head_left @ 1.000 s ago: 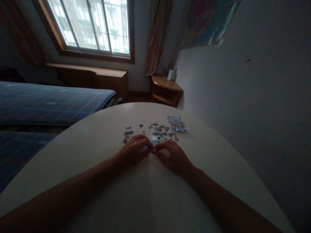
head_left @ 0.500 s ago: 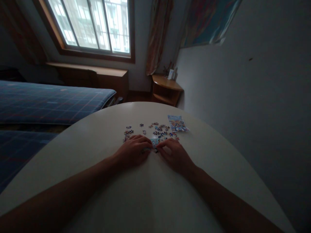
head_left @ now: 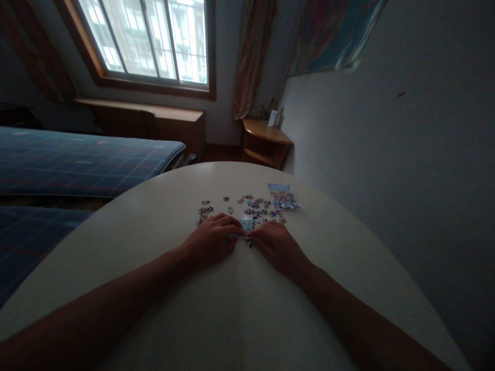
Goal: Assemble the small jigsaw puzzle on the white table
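Observation:
On the table, a partly joined jigsaw puzzle with a light blue upper part lies between my hands. My left hand is curled over its left side, thumb and fingertips closed on that edge. From the right, my right hand pinches at the puzzle's lower right edge, its fingers drawn together. A dark puzzle piece pokes out below the fingertips; whether it is joined to the rest I cannot tell. Both hands hide much of the puzzle.
Loose puzzle pieces are scattered just beyond my hands, with another cluster to the left. A printed picture sheet lies at the right. The round white table stands near a bed with a plaid mattress.
My right fingers have folded closer together, closing the gap between thumb and forefinger. More of the dark piece now shows below the fingertips. My left hand stays nearly still.

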Action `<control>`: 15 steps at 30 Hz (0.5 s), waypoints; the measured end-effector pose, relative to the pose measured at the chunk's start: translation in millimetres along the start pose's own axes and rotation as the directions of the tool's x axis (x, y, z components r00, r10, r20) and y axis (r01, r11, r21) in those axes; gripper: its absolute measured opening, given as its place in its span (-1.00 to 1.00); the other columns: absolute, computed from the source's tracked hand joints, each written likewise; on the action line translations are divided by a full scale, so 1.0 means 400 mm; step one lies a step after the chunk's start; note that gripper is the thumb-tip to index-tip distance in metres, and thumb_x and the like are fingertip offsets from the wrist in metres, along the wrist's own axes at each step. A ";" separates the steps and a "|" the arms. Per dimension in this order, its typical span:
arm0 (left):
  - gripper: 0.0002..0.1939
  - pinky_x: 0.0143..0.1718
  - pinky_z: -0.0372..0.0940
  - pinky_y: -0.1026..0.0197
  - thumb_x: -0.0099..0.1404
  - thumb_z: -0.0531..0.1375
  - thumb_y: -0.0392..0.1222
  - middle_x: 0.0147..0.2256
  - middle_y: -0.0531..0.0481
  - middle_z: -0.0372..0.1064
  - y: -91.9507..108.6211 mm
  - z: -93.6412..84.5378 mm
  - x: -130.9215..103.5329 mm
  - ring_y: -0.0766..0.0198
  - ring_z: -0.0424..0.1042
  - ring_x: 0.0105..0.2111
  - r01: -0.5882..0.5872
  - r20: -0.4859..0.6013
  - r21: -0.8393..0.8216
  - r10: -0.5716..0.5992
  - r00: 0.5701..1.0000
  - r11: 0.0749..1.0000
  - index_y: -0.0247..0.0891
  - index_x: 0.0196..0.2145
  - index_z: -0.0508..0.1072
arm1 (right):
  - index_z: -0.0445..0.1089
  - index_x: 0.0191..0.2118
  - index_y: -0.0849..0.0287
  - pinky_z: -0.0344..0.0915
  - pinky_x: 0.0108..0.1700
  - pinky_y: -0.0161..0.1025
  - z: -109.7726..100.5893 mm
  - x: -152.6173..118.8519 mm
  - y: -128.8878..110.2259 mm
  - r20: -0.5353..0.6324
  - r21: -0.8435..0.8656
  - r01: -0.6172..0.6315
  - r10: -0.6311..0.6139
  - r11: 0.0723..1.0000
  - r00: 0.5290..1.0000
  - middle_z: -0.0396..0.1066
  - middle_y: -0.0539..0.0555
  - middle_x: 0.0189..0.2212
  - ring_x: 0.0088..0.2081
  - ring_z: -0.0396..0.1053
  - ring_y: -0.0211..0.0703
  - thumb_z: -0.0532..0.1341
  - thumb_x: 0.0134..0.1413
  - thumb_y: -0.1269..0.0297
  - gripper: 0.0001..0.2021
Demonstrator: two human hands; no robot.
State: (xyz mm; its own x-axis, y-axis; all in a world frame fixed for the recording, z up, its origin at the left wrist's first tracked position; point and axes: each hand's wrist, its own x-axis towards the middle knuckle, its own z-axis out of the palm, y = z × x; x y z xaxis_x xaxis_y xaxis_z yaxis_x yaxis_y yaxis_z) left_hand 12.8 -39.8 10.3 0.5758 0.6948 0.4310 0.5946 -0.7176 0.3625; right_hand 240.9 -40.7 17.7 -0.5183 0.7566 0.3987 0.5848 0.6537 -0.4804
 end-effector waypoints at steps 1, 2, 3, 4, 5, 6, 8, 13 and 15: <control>-0.72 0.04 0.33 -0.02 0.29 0.15 -0.36 -0.06 -0.06 0.49 -0.001 0.000 0.000 0.11 0.41 -0.05 0.000 0.003 0.002 0.000 1.000 1.000 -0.13 -0.10 0.54 | 0.52 -0.21 0.11 0.31 -0.05 -0.14 0.000 0.000 -0.002 -0.008 0.000 -0.007 0.007 1.000 1.000 0.57 0.05 -0.30 -0.19 0.47 -0.11 0.21 0.24 0.38 -0.87; -0.72 0.04 0.33 -0.02 0.29 0.15 -0.36 -0.06 -0.06 0.49 -0.001 0.001 0.000 0.11 0.41 -0.05 0.001 0.004 0.003 -0.001 1.000 1.000 -0.13 -0.11 0.54 | 0.52 -0.20 0.11 0.31 -0.05 -0.14 -0.001 0.000 -0.003 -0.017 0.002 -0.018 0.018 1.000 1.000 0.57 0.06 -0.30 -0.19 0.47 -0.11 0.20 0.22 0.40 -0.86; -0.72 0.04 0.33 -0.02 0.29 0.15 -0.36 -0.07 -0.06 0.49 -0.001 0.001 0.000 0.11 0.41 -0.05 0.001 0.004 0.004 -0.001 1.000 1.000 -0.13 -0.11 0.54 | 0.51 -0.19 0.11 0.31 -0.05 -0.13 -0.001 0.000 -0.005 -0.025 0.002 -0.033 0.033 0.999 0.999 0.56 0.06 -0.29 -0.19 0.47 -0.11 0.19 0.20 0.43 -0.84; -0.72 0.04 0.33 -0.02 0.29 0.15 -0.36 -0.07 -0.06 0.49 -0.002 0.001 0.000 0.11 0.41 -0.05 0.000 0.003 0.002 0.000 1.000 1.000 -0.13 -0.11 0.55 | 0.51 -0.18 0.12 0.31 -0.05 -0.12 -0.002 -0.001 -0.007 -0.027 -0.001 -0.049 0.049 0.999 0.998 0.56 0.07 -0.29 -0.19 0.46 -0.10 0.20 0.17 0.44 -0.83; -0.72 0.04 0.33 -0.01 0.29 0.15 -0.36 -0.07 -0.06 0.49 -0.001 0.001 0.000 0.11 0.41 -0.05 0.001 0.005 0.001 -0.001 1.000 1.000 -0.12 -0.12 0.55 | 0.50 -0.18 0.12 0.31 -0.04 -0.11 -0.003 -0.001 -0.010 -0.025 -0.009 -0.062 0.062 0.998 0.998 0.55 0.07 -0.29 -0.19 0.46 -0.09 0.22 0.14 0.45 -0.83; -0.72 0.04 0.33 -0.01 0.28 0.15 -0.36 -0.06 -0.06 0.49 -0.001 0.000 0.000 0.11 0.41 -0.05 0.001 0.007 -0.002 -0.001 1.000 1.000 -0.12 -0.11 0.55 | 0.49 -0.17 0.13 0.30 -0.01 -0.08 -0.005 -0.001 -0.012 -0.020 -0.024 -0.072 0.071 0.997 0.997 0.54 0.08 -0.28 -0.18 0.45 -0.07 0.25 0.09 0.43 -0.83; -0.71 0.04 0.33 0.00 0.28 0.16 -0.36 -0.06 -0.06 0.49 0.000 -0.001 0.000 0.11 0.40 -0.04 0.001 0.009 -0.007 -0.001 1.000 1.000 -0.12 -0.11 0.54 | 0.48 -0.18 0.13 0.25 0.05 -0.01 -0.008 -0.002 -0.018 -0.002 -0.069 -0.075 0.075 0.995 0.997 0.51 0.09 -0.25 -0.13 0.42 -0.01 0.32 0.02 0.37 -0.81; -0.73 0.02 0.34 -0.02 0.28 0.15 -0.36 -0.07 -0.07 0.50 0.000 -0.001 0.001 0.10 0.41 -0.05 0.004 0.006 -0.007 -0.004 1.000 1.000 -0.14 -0.12 0.54 | 0.47 -0.23 0.12 0.18 0.10 0.05 -0.012 -0.007 -0.025 0.025 -0.136 -0.077 0.081 0.988 0.996 0.45 0.12 -0.19 -0.05 0.36 0.06 0.37 -0.03 0.29 -0.81; -0.73 0.03 0.33 -0.01 0.28 0.15 -0.36 -0.07 -0.07 0.49 -0.003 0.001 0.000 0.11 0.40 -0.05 -0.008 0.001 -0.012 0.008 1.000 1.000 -0.15 -0.12 0.54 | 0.47 -0.25 0.11 0.17 0.11 0.05 -0.011 -0.007 -0.025 0.019 -0.131 -0.081 0.085 0.988 0.996 0.43 0.12 -0.17 -0.03 0.35 0.05 0.36 -0.02 0.30 -0.83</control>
State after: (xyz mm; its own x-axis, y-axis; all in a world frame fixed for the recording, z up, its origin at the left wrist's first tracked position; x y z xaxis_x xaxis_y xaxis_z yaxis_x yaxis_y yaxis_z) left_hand 12.2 -39.0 9.6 0.5812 0.6888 0.4333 0.5829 -0.7240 0.3689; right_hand 239.3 -49.4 25.0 -0.4789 0.8087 0.3415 0.7018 0.5864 -0.4045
